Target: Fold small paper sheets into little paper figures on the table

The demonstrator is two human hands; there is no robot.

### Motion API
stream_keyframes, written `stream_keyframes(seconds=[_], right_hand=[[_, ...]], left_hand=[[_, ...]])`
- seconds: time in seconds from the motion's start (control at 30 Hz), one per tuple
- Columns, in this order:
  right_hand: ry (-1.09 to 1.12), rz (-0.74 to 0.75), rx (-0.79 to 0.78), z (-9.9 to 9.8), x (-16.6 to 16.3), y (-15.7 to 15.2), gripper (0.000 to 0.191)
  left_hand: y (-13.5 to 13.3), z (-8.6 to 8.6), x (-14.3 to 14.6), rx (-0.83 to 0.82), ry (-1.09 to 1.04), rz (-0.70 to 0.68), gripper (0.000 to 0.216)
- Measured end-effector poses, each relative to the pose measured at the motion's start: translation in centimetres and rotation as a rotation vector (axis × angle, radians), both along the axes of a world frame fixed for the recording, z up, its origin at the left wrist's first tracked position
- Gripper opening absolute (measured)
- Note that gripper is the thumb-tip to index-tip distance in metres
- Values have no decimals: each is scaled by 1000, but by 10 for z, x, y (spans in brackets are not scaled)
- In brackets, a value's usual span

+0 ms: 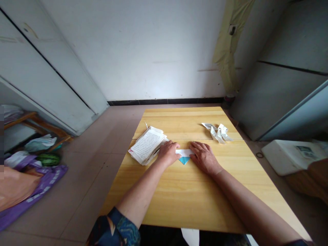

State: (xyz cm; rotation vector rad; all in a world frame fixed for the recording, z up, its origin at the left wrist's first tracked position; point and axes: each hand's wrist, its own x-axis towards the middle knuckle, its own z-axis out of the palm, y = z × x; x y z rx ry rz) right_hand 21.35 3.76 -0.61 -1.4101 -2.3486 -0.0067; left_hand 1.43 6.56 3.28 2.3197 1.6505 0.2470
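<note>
A small folded paper (184,153) lies on the table between my hands. Its upper part is a white strip, and a blue triangle points towards me below it. My left hand (168,152) grips the strip's left end, thumb and fingers closed on it. At the right end my right hand (205,158) holds the strip down, its thumb below and its fingers above, covering that end. Right beside my left hand sits a stack of printed pages (149,143) with worn edges.
Crumpled paper (219,132) lies at the wooden table's (194,198) far right. A white box (287,155) stands on the floor to the right. On the left are a watermelon (48,159) and a purple bag (51,181). A white wall (159,51) rises beyond the table.
</note>
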Motion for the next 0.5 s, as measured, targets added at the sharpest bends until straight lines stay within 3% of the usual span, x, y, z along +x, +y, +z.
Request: stream_keyframes(seconds=[0.23,0.5], right_hand=[[49,1,8,2,2,0,31],[132,33,-28,4,4,2,31]], left_hand=[[1,7,2,-85,-12,62,18],[-8,4,7,-38,-86,63,24]])
